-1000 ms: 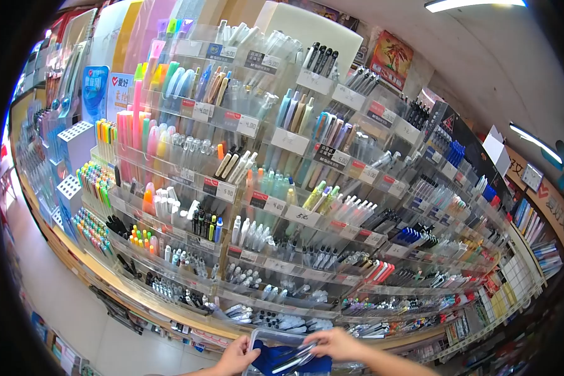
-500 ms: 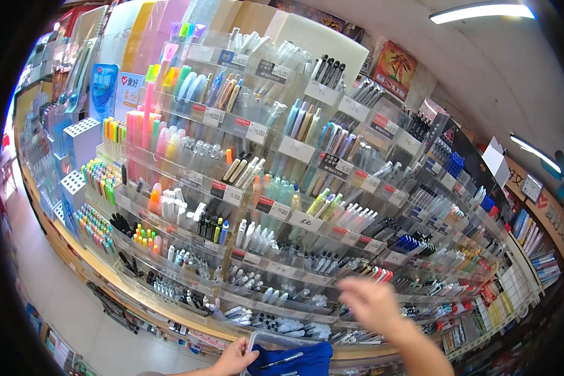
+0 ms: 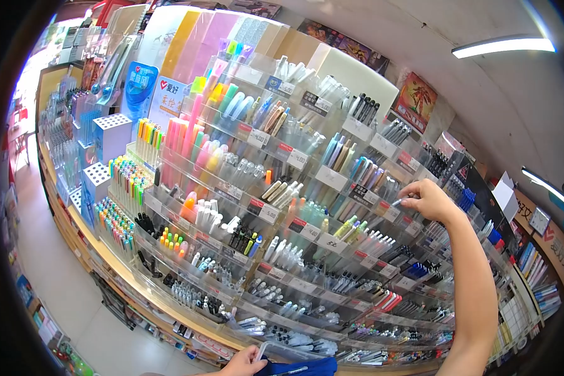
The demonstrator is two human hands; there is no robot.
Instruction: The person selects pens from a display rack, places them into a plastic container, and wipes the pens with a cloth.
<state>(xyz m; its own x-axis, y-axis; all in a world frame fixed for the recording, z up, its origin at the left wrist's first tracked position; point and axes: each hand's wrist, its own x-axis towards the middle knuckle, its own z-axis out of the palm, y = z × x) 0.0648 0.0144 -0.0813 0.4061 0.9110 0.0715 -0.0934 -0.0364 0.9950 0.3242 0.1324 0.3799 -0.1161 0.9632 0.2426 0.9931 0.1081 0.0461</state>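
My right hand (image 3: 425, 199) is raised to an upper-middle tier of the clear pen rack (image 3: 313, 233), its fingers closed round a light-coloured pen (image 3: 400, 202) at a compartment with transparent-bodied pens. Low in the view, my left hand (image 3: 245, 362) grips the rim of a clear plastic box (image 3: 271, 348). Dark blue cloth (image 3: 313, 367) lies in the box, with a pen (image 3: 291, 371) on top of it. The lower part of the box is cut off by the frame edge.
Price labels (image 3: 332, 242) run along the tiers. White perforated pen stands (image 3: 113, 135) and multicoloured markers (image 3: 116, 219) stand at the left on a wooden ledge. A wire grid (image 3: 511, 313) with hanging items is at the lower right. Books (image 3: 532, 266) stand at the far right.
My right hand has left the box, where it was handling several pens, and moved up and right to the rack. My left hand stays on the box. The view has shifted.
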